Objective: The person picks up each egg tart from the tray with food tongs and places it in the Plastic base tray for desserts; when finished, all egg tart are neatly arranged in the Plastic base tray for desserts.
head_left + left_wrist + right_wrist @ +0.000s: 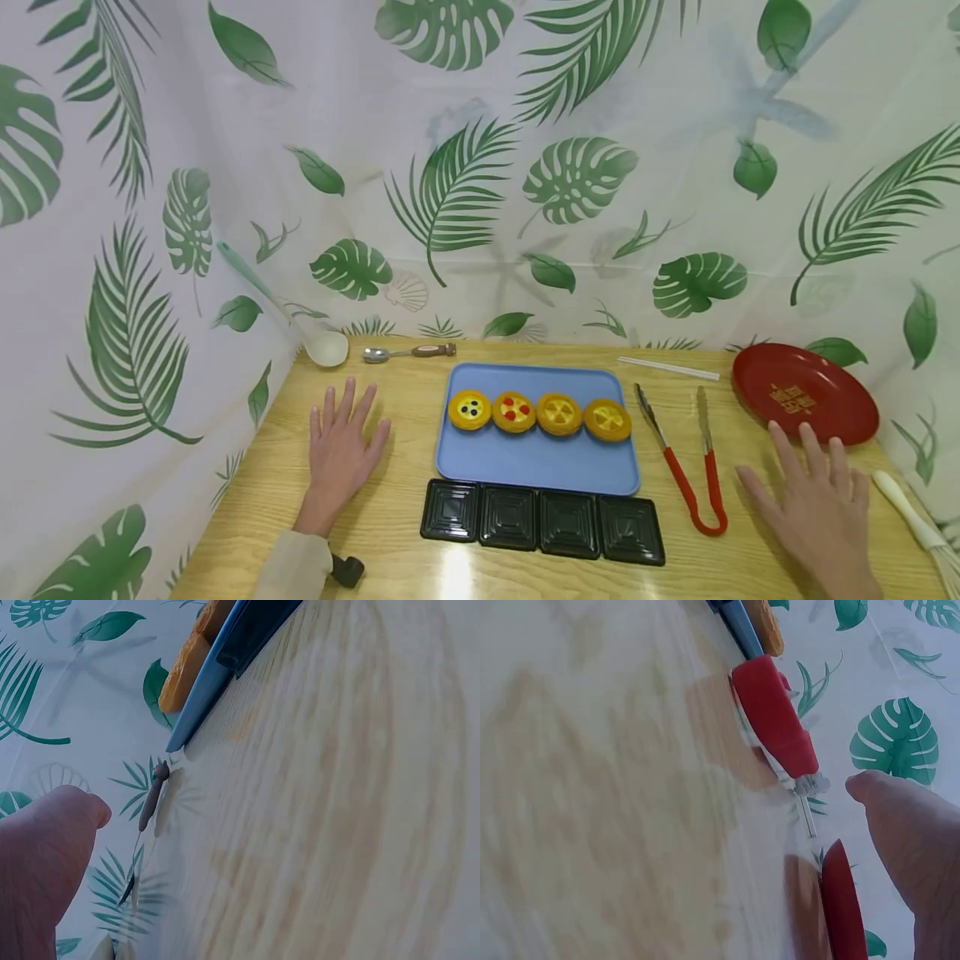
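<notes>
My left hand [343, 454] lies palm down with spread fingers at the left of the table, holding nothing. Its thumb [64, 832] shows in the left wrist view. Spread and holding nothing, my right hand [817, 508] is at the right, nearest the red-handled tongs [693, 483] and the red oval plate [806, 393]. Between the hands, a blue tray [536, 471] carries a row of several egg tarts [558, 415], some with blue or red dots on top. In front of the tray stand several small black square dishes [508, 517] in a row.
A ladle [326, 348] with a pale green handle leans on the curtain at the back left. Beside it lies a brown-handled scoop [411, 352]. White chopsticks [667, 367] lie behind the tongs. A whisk [911, 517] is at the right edge. A leaf-print curtain [465, 308] borders the table.
</notes>
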The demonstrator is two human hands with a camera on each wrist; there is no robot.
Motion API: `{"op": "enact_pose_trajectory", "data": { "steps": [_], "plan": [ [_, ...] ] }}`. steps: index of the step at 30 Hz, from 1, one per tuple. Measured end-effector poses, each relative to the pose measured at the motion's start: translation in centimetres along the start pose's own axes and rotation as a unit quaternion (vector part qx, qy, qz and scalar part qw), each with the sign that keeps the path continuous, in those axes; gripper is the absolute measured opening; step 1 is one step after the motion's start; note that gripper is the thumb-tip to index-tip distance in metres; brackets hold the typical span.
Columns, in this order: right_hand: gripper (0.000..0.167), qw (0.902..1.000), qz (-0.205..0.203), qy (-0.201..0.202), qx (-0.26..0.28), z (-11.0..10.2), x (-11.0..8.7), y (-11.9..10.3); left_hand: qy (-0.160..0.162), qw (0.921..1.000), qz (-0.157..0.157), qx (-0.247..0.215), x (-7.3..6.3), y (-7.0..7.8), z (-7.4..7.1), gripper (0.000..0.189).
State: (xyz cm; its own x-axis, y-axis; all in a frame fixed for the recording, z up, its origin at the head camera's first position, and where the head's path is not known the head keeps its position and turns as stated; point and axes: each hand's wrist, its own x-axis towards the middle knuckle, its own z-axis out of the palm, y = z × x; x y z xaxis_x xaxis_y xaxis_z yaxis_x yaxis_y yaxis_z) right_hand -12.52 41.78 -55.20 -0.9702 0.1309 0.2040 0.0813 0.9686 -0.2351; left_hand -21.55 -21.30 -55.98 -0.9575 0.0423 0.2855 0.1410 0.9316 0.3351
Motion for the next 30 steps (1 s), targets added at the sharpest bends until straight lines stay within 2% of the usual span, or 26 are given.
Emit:
{"op": "enact_pose_trajectory", "data": {
  "steps": [4,9,14,18,24,27,30],
  "plan": [
    [0.091,0.9996,-0.006,-0.001,0.026,0.4,0.0,-0.9,-0.004,1.0,0.005,-0.006,0.1,0.3,0.3,0.067],
    [0.097,0.998,0.005,-0.008,0.062,1.2,0.4,-3.6,-0.007,0.9997,0.011,-0.022,0.5,0.7,1.1,0.068],
    [0.112,0.9959,0.04,-0.052,0.063,1.9,1.2,-6.4,-0.018,0.9992,0.014,-0.033,0.8,1.4,1.9,0.067],
    [0.122,0.993,0.065,-0.08,0.059,2.3,1.7,-8.2,-0.031,0.9974,0.017,-0.063,0.9,2.5,2.3,0.067],
    [0.125,0.9874,0.11,-0.101,0.054,2.5,2.2,-9.4,-0.064,0.9907,0.033,-0.116,0.8,4.0,3.0,0.069],
    [0.123,0.9869,0.114,-0.103,0.049,2.5,2.3,-9.7,-0.079,0.9846,0.036,-0.152,0.8,4.4,3.4,0.071],
    [0.122,0.9881,0.11,-0.099,0.041,2.6,2.4,-9.9,-0.108,0.9787,0.052,-0.166,0.9,4.5,3.7,0.076]
  ]
}}
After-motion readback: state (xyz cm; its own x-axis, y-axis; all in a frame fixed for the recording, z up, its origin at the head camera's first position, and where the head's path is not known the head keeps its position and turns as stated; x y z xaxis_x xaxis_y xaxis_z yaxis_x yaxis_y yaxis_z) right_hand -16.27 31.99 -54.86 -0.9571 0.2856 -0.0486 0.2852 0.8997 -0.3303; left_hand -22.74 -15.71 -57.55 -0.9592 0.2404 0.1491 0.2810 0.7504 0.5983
